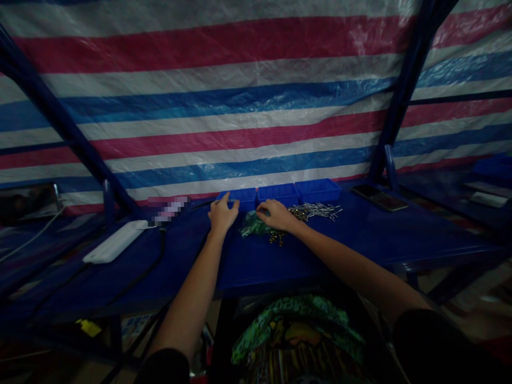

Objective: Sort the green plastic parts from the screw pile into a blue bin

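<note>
My right hand (276, 214) covers part of the green pile (253, 228); its pieces are too small to tell. At nine o'clock, a label (168, 209) is blurred out. Both elbows leave view at six o'clock.

Three bins (280, 193) stand behind the parts pile (256, 226), pins (316, 211) right.

Both arms are bare from the wrist up to near the shoulder. The left hand (222, 215) and the right hand (277, 214) wear no gloves, and no ring or watch can be seen. At the bottom edge, short dark sleeves (436, 346) cover the upper arms. The dark shirt (298, 333) has a printed picture on the front in green, yellow and brown colours.
</note>
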A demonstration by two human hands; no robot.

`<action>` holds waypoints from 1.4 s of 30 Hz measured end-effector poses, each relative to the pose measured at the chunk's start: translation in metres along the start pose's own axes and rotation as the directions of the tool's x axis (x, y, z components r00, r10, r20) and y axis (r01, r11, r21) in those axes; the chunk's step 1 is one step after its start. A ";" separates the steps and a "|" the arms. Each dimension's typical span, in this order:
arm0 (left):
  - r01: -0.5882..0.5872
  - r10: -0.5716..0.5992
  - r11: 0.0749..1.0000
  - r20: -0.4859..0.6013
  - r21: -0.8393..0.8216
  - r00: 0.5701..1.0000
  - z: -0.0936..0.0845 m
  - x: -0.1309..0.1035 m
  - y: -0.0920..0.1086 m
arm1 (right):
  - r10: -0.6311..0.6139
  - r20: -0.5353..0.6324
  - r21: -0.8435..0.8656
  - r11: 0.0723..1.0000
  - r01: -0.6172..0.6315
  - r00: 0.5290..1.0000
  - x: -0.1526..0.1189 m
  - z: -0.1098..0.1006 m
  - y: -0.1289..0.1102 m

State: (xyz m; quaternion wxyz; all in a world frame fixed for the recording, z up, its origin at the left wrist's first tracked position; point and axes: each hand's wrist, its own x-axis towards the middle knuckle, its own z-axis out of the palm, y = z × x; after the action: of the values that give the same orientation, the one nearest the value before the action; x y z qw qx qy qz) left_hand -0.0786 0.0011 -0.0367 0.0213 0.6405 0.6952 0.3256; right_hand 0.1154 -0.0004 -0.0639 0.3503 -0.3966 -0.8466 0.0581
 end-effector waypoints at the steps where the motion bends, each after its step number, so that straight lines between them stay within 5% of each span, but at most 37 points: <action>1: -0.024 0.026 0.998 -0.039 0.058 0.999 0.002 -0.002 0.002 | 0.007 0.041 -0.019 1.000 -0.006 0.999 -0.001 0.002 0.000; 4: -0.090 0.107 0.990 -0.167 0.105 0.980 0.006 -0.006 0.006 | 0.039 0.117 -0.070 0.997 -0.031 0.992 -0.003 0.006 0.001; 7: -0.223 0.220 0.975 -0.167 0.001 0.961 0.007 -0.005 0.012 | 0.081 0.114 -0.095 0.993 -0.070 0.990 -0.003 0.006 0.002; 11: -0.310 0.315 0.936 0.005 -0.166 0.949 0.008 -0.007 0.017 | 0.143 0.176 -0.147 0.982 -0.118 0.974 -0.001 0.002 0.002; 19: -0.380 0.334 0.919 0.309 0.102 0.890 0.016 -0.007 0.002 | 0.103 0.194 -0.172 0.983 -0.069 0.976 0.000 -0.002 0.008; 29: -0.336 0.286 0.921 0.245 0.199 0.927 0.004 -0.011 0.012 | 0.087 0.168 -0.160 0.985 -0.060 0.982 -0.001 0.004 0.009; 38: -0.211 0.121 0.936 0.307 0.281 0.944 0.019 -0.009 0.007 | 0.119 0.189 -0.189 0.979 -0.082 0.975 -0.002 0.005 0.008; 42: -0.054 0.004 0.983 0.281 0.173 0.960 0.020 -0.006 0.005 | 0.132 0.191 -0.197 0.976 -0.094 0.973 -0.002 0.006 0.007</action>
State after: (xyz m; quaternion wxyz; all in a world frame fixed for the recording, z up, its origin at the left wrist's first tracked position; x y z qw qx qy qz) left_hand -0.0640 0.0036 -0.0520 0.0566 0.6894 0.7022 0.1685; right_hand 0.1172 0.0041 -0.0725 0.2192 -0.4675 -0.8555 0.0386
